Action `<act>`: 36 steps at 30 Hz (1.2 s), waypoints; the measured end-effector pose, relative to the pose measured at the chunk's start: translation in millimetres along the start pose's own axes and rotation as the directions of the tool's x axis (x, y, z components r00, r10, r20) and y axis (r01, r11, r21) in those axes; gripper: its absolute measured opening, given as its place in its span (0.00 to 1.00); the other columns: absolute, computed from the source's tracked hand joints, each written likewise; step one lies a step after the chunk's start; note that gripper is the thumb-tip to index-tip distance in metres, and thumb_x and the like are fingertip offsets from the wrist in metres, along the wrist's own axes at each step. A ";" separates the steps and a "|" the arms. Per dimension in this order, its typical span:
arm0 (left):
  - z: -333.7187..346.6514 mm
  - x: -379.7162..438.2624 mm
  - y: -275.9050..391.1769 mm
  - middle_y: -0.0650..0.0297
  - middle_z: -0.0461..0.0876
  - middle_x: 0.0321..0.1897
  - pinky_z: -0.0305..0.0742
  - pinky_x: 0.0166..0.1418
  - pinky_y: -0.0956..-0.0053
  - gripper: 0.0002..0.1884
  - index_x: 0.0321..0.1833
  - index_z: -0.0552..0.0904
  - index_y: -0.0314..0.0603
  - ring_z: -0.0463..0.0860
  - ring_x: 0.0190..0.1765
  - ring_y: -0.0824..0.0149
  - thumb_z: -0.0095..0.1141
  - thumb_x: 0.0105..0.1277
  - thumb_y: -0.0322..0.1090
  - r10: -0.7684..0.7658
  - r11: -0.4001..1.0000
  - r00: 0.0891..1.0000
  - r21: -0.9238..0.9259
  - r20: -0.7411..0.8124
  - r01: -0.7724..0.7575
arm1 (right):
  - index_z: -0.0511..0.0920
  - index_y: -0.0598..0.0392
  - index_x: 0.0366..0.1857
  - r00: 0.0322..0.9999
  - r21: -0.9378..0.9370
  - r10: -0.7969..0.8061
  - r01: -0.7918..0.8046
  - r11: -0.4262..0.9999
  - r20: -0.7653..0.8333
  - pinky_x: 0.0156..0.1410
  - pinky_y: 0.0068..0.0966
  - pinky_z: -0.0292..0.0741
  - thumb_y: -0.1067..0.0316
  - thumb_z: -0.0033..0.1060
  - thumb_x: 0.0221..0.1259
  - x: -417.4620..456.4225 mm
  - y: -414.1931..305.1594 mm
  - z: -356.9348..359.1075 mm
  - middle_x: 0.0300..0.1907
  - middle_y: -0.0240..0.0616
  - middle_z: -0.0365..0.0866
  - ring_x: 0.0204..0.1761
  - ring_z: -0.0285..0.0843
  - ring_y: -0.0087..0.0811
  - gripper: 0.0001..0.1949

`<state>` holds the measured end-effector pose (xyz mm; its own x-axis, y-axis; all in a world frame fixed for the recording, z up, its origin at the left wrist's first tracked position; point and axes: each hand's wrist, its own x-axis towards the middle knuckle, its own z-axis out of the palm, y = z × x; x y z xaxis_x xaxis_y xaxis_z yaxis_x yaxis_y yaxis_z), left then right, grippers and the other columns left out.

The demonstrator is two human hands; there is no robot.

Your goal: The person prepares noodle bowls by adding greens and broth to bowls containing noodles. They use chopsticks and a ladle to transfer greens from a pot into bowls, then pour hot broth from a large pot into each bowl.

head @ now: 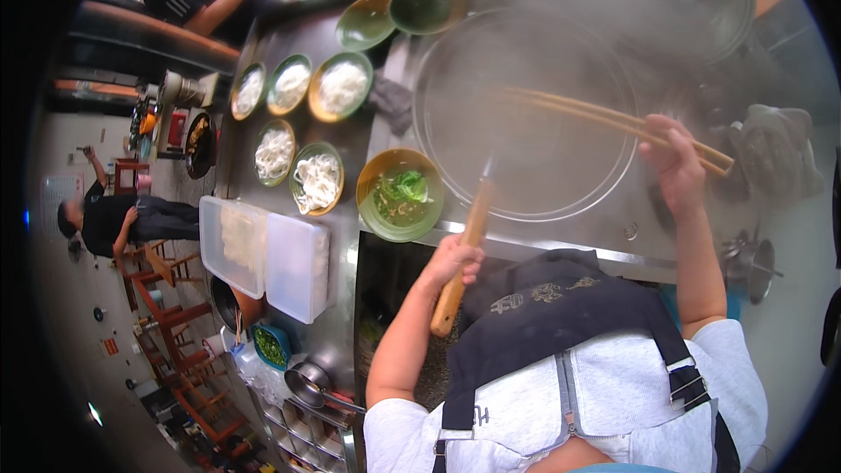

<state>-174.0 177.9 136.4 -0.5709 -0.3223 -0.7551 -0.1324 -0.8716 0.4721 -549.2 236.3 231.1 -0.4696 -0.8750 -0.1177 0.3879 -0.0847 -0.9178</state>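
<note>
My left hand [456, 259] is wrapped around the wooden handle [485, 203] of a utensil whose metal shaft runs into steam, so its far end is hidden. In my right hand [677, 157] is a pair of long wooden chopsticks [591, 112], reaching over a large round pot [578, 217]. Steam covers most of the pot's inside, and the chopstick tips blur into it. Left of the pot, close to my left hand, stands a green and yellow bowl [365, 177] with leafy greens [407, 185] and broth.
Several bowls of white noodles [341, 87] stand on the steel counter [335, 355]. Lidded plastic containers [295, 269], a saucepan [307, 384] and chopped green herbs [269, 346] sit nearer. A grey cloth [392, 102] lies beside the pot. Two other people stand beyond the counter.
</note>
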 end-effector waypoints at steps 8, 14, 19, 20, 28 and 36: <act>-16.2 -10.5 101.2 0.59 0.76 0.22 0.72 0.22 0.70 0.16 0.47 0.76 0.29 0.76 0.20 0.67 0.48 0.55 0.27 0.288 0.602 0.914 0.797 -0.284 0.058 | 0.74 0.63 0.55 0.960 0.115 -0.066 0.100 0.988 -0.271 0.57 0.27 0.77 0.64 0.43 0.71 -24.4 -14.5 -73.8 0.52 0.42 0.78 0.48 0.78 0.30 0.17; -8.6 20.0 138.7 0.40 0.82 0.38 0.79 0.46 0.54 0.17 0.48 0.77 0.29 0.83 0.43 0.44 0.53 0.57 0.32 0.479 -0.040 0.860 0.974 -0.177 0.223 | 0.74 0.62 0.55 0.961 0.194 -0.044 0.099 0.976 -0.273 0.54 0.27 0.77 0.62 0.44 0.71 -34.4 -9.0 -98.1 0.50 0.41 0.78 0.47 0.78 0.30 0.17; -36.4 71.2 129.3 0.41 0.80 0.49 0.77 0.54 0.52 0.18 0.52 0.78 0.33 0.80 0.51 0.42 0.54 0.58 0.32 0.305 -0.258 0.947 0.948 -0.102 0.186 | 0.74 0.58 0.56 0.943 0.155 -0.035 0.091 0.984 -0.331 0.52 0.28 0.76 0.60 0.45 0.71 -33.8 7.3 -135.6 0.50 0.37 0.79 0.49 0.77 0.29 0.17; -40.7 82.2 127.6 0.42 0.80 0.50 0.77 0.55 0.52 0.21 0.56 0.77 0.38 0.79 0.53 0.42 0.55 0.58 0.33 0.313 -0.356 0.949 0.924 -0.024 0.141 | 0.74 0.56 0.56 0.941 0.133 -0.066 0.116 0.984 -0.332 0.52 0.28 0.75 0.60 0.45 0.71 -32.9 5.5 -135.9 0.50 0.36 0.79 0.50 0.77 0.29 0.17; -63.0 93.7 113.9 0.49 0.79 0.43 0.76 0.49 0.60 0.21 0.58 0.76 0.39 0.79 0.46 0.51 0.54 0.60 0.34 0.117 -0.515 0.988 0.845 -0.097 0.144 | 0.75 0.54 0.52 0.939 0.248 -0.023 0.114 0.962 -0.342 0.51 0.28 0.76 0.60 0.45 0.71 -32.2 13.2 -135.3 0.48 0.34 0.77 0.51 0.75 0.27 0.14; -64.0 79.7 105.0 0.54 0.76 0.37 0.74 0.43 0.65 0.20 0.57 0.76 0.37 0.76 0.39 0.57 0.53 0.61 0.32 -0.048 -0.302 0.982 0.940 -0.181 0.159 | 0.76 0.55 0.51 0.942 0.314 -0.003 0.114 0.943 -0.336 0.49 0.24 0.78 0.61 0.45 0.70 -33.2 21.8 -134.4 0.47 0.35 0.77 0.48 0.76 0.25 0.14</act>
<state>-181.6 37.1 96.6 -0.4078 -0.3417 -0.8467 -0.8122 0.5594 0.1654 -631.7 327.6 164.1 -0.7096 -0.6640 -0.2357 0.5606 -0.3293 -0.7598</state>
